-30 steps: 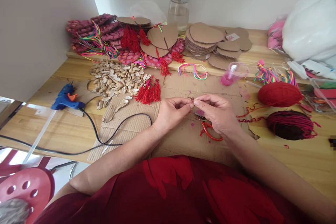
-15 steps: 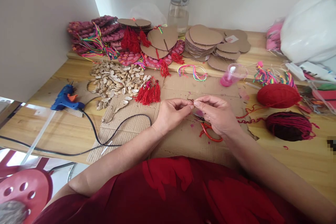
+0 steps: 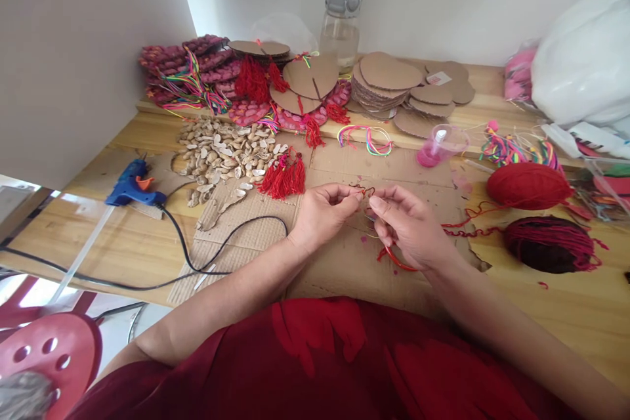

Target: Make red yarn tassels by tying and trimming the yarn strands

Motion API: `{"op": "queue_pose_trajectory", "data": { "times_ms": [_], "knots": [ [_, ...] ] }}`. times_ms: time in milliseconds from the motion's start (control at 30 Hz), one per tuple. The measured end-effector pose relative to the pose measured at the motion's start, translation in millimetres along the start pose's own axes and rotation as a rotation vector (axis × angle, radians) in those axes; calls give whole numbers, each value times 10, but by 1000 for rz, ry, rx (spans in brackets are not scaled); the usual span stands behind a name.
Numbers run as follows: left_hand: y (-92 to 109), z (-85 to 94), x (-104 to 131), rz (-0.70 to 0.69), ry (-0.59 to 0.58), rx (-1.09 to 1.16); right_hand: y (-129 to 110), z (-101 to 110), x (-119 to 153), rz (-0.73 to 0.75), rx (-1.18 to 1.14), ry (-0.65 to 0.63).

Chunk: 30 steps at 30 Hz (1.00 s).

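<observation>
A short, kinked piece of dark red yarn [image 3: 366,191] spans the small gap between my two hands over the cardboard sheet [image 3: 339,262]. My left hand [image 3: 322,215] pinches one end with thumb and forefinger. Opposite it, my right hand [image 3: 408,223] pinches the yarn too, its other fingers curled. Beneath the right hand lie orange-handled scissors [image 3: 401,262], largely covered by it. A thin pale strand hangs near the right fingertips. Red tassels [image 3: 283,175] rest just beyond my left hand.
Peanut shells [image 3: 229,151] and a blue glue gun [image 3: 135,185] with a trailing black cord lie left. Cardboard discs [image 3: 388,72] and a water bottle [image 3: 340,33] stand behind. Rightward are a pink-tinted cup [image 3: 433,151], a red yarn ball [image 3: 529,185] and a dark maroon one [image 3: 548,244].
My hands have drawn slightly apart, and a wavy length of yarn now shows between them. The right hand covers more of the scissors. The whole view has shifted a little.
</observation>
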State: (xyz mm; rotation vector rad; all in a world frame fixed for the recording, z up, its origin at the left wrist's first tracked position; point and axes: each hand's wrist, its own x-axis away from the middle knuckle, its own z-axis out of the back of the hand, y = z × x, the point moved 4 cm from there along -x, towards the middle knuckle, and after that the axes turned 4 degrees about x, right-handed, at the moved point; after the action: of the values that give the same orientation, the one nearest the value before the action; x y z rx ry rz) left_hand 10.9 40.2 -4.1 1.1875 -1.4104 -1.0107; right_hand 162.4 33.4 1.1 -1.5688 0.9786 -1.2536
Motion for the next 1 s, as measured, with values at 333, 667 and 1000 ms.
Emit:
{"op": "queue_pose_trajectory", "data": {
  "times_ms": [333,667,1000],
  "knots": [
    [-39,40,-32,-51,38,-52,103,-37,106,-68,72,-83],
    [-14,50,-25,-210,72,-279,-92,-18,211,285,747,40],
    [99,-10,79,-516,9,-618,-306,-115,297,843,1220,-71]
  ]
}}
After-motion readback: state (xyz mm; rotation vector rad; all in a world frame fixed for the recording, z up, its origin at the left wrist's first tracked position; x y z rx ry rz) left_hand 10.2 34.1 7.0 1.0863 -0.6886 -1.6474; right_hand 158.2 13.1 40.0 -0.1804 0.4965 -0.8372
